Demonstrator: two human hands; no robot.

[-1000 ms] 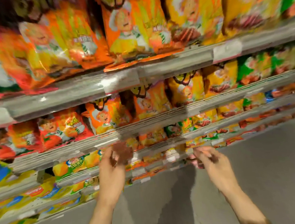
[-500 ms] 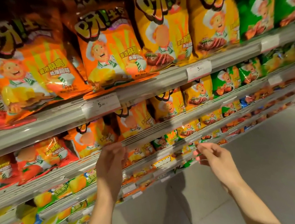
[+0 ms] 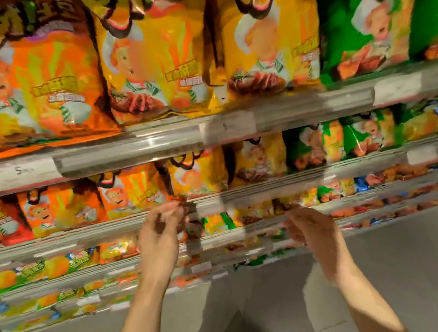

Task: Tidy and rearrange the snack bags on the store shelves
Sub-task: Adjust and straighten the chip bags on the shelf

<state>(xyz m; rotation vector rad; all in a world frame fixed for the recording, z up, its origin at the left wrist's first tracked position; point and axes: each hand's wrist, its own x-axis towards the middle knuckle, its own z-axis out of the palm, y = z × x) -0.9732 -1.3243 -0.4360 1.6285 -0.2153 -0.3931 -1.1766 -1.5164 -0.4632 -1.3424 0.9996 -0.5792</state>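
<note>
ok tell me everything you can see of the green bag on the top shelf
The green bag stands upright on the top shelf, right of two yellow bags. It looks like glossy plastic film, printed with a cartoon chef in a white hat, yellow lettering at the top and reddish snack pieces near the bottom. Its top edge is cut off by the frame. Its left side sits against the yellow neighbour; another green pack stands to its right. Neither hand touches it. Blur hides the text.

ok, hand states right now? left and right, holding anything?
Left hand: raised at a shelf edge, fingers curled; too blurred to tell any grip.
Right hand: fingers relaxed, holding nothing visible.
</note>
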